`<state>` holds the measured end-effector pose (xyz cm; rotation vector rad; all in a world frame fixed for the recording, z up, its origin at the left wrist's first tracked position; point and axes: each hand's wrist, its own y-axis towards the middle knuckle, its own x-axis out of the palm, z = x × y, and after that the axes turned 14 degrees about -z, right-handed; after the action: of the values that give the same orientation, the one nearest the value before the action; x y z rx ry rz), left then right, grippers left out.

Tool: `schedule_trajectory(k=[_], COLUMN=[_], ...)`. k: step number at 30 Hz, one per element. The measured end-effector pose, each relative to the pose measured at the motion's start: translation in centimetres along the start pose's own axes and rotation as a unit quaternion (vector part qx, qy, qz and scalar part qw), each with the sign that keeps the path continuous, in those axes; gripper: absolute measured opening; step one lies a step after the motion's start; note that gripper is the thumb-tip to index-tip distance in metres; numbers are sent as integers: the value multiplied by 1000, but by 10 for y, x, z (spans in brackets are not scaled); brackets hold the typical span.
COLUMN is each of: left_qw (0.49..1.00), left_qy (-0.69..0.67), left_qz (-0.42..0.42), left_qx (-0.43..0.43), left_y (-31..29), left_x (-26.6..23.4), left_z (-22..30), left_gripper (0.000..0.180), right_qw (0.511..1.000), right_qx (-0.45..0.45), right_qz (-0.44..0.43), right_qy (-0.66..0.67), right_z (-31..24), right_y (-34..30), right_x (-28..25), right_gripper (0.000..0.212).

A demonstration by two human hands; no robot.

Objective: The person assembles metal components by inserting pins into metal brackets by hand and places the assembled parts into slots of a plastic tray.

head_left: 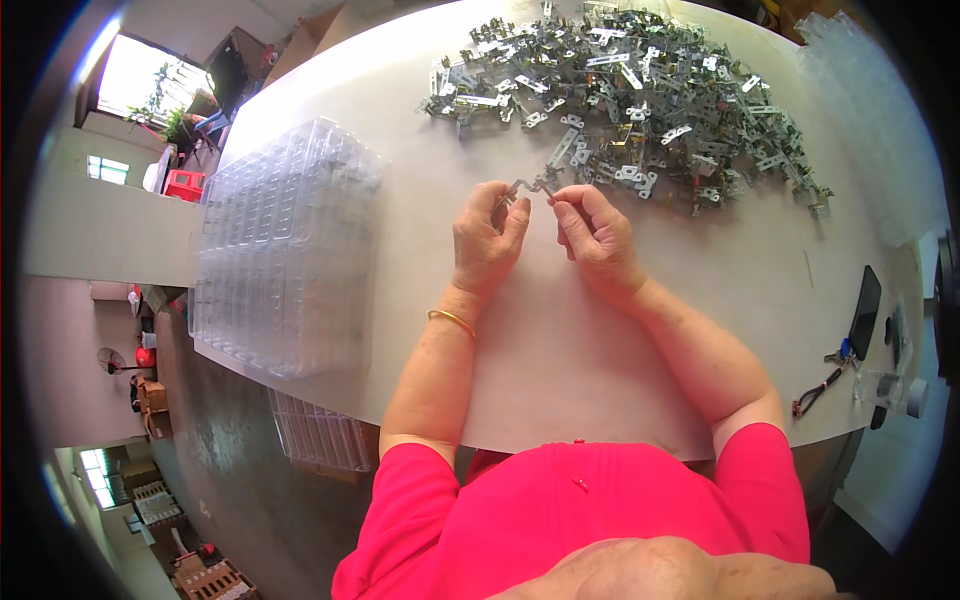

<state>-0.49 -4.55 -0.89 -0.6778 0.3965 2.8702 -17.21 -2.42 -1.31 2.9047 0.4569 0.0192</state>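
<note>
My left hand (487,238) is closed in a pinch, thumb against fingers, on one end of a small bent metal bracket (530,187). Close beside it my right hand (598,236) pinches the other end of that metal piece. Both hands are raised over the white table (520,350), just short of a large heap of small metal brackets (640,90). The heap's pieces are silvery, flat and pierced with holes, with some brassy bits among them. My fingers hide much of the held piece, so its full shape cannot be told.
Stacked clear plastic trays (285,240) stand on the left of the table. More clear plastic (870,120) lies at the far right. Near the right edge are a black phone (865,312), keys (840,353) and a clear bottle (885,390). Another tray stack (320,430) sits below the table's left edge.
</note>
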Motion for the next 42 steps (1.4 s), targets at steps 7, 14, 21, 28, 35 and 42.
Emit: schedule_trajectory(k=[7, 14, 21, 28, 35, 42], left_qw=[990, 949, 909, 898, 976, 992], left_qy=[107, 258, 352, 377, 164, -116], left_qz=[35, 60, 13, -3, 21, 14], left_qx=[86, 171, 224, 228, 139, -46], left_y=[0, 0, -12, -27, -28, -26], left_x=[0, -5, -10, -14, -20, -23], left_z=[-3, 2, 14, 12, 10, 6], left_gripper=[18, 23, 23, 22, 18, 10], right_qw=[1000, 999, 1000, 985, 997, 999], right_qx=[28, 35, 9, -94, -54, 37], right_qz=[3, -4, -9, 54, 62, -23], right_qy=[-3, 23, 3, -131, 9, 11], right_z=[-5, -16, -2, 5, -10, -9], right_y=[-1, -3, -6, -10, -10, -11], right_x=[-1, 0, 5, 10, 14, 11], right_gripper=[9, 19, 14, 4, 5, 10])
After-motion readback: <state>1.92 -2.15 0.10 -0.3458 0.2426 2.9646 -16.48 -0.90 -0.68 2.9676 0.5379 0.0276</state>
